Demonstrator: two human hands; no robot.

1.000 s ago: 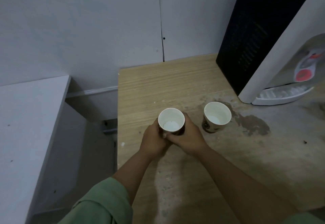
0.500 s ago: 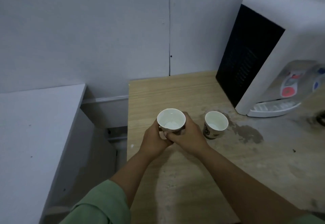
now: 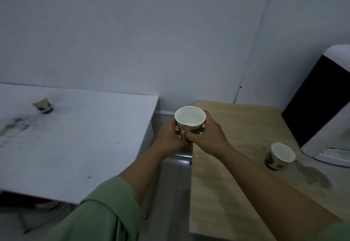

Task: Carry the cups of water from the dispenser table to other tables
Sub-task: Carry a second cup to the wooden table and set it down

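Nearest you, your green sleeve (image 3: 106, 210) leads up to your left hand (image 3: 168, 138) and right hand (image 3: 206, 136), both wrapped around one paper cup of water (image 3: 190, 120). The thumbs meet in front of it and the fingers close round its lower wall. The cup is held upright in the air, over the gap between the wooden dispenser table (image 3: 223, 193) and the white table (image 3: 79, 146).

Judge the cup light but soft-walled: squeeze hard and the rim will buckle and spill. Keep your hold low on the wall, gentle and level.

At about three o'clock from the held cup, a second paper cup (image 3: 280, 156) stands on the wooden table beside a wet patch (image 3: 314, 177), just in front of the water dispenser (image 3: 322, 108). Farther off at nine o'clock, another cup (image 3: 43, 105) stands on the white table; its contents cannot be told.
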